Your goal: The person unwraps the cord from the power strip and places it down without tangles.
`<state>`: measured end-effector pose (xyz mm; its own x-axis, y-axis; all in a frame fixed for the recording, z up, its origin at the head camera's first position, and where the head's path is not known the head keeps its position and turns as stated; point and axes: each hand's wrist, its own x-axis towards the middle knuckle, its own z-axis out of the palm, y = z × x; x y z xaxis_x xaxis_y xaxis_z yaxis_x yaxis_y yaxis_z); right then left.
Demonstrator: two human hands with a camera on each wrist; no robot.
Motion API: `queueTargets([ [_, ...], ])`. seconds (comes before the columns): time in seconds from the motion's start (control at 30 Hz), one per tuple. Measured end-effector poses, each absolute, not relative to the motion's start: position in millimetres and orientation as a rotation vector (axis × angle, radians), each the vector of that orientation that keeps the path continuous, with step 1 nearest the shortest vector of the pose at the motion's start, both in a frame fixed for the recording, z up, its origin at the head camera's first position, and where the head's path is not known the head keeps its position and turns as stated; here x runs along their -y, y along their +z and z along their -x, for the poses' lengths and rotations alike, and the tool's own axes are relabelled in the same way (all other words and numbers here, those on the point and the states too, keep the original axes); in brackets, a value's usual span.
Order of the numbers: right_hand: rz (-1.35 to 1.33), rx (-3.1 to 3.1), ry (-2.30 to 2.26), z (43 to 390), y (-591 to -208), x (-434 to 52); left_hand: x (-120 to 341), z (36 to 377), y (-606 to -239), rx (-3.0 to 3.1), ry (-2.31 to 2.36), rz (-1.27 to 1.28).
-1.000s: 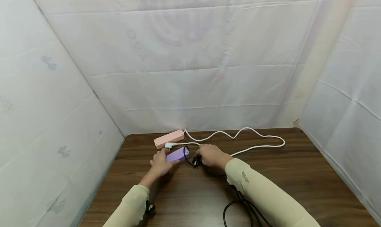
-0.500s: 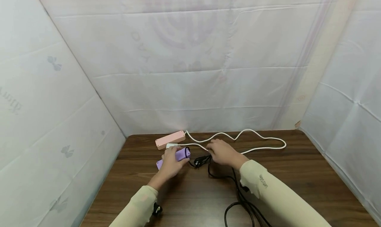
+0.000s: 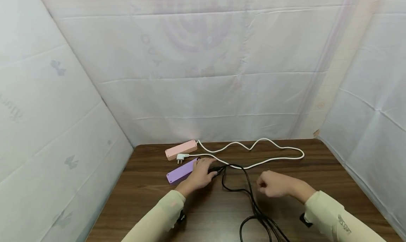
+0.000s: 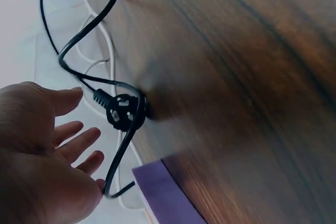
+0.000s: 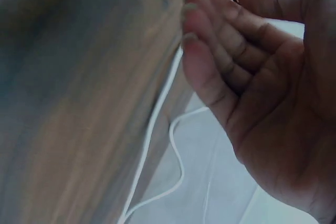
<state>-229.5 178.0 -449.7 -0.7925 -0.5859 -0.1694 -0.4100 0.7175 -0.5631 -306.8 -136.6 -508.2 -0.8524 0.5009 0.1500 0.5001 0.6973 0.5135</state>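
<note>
A purple power strip (image 3: 180, 171) lies on the table with its black cable (image 3: 248, 185) looping to the right. My left hand (image 3: 200, 173) is over the strip's right end, beside a black three-pin plug (image 4: 125, 111). In the left wrist view its fingers are spread and bent a little, apart from the plug, with nothing in them. To the right of the black cable hovers my right hand (image 3: 274, 183). Its fingers (image 5: 205, 72) are loosely curled in the right wrist view and hold nothing. Behind the purple strip lies a pink power strip (image 3: 181, 149).
The pink strip's white cable (image 3: 282, 158) winds across the back of the wooden table (image 3: 139, 196). Its white plug (image 3: 182, 157) lies between the two strips. Black cable loops (image 3: 263, 219) run to the front edge. White cloth walls (image 3: 203, 94) close off the back and sides.
My right hand has left the black cable and moved right and toward me. My left hand has slid right along the purple strip to the black plug, uncovering the strip's left part.
</note>
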Motion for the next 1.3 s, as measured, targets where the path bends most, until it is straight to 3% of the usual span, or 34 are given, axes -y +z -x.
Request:
queueTargets([
  [0.27, 0.860, -2.724, -0.708, 218.9, -463.2, -146.0, 130.0, 315.3, -517.0, -3.043, 0.527, -0.821],
  [0.57, 0.397, -3.117, -0.317, 233.0, -482.8, -132.4, 138.9, 317.4, -518.5, -3.085, 0.588, -0.836],
  [0.8, 0.292, -3.129, -0.072, 246.2, -495.5, -175.9, 163.4, 317.7, -513.9, -3.175, 0.778, -0.905],
  [1.3, -0.023, -3.014, -0.178, 250.0, -488.9, -313.0, 227.4, 315.8, -518.6, -3.096, 1.016, -0.563],
])
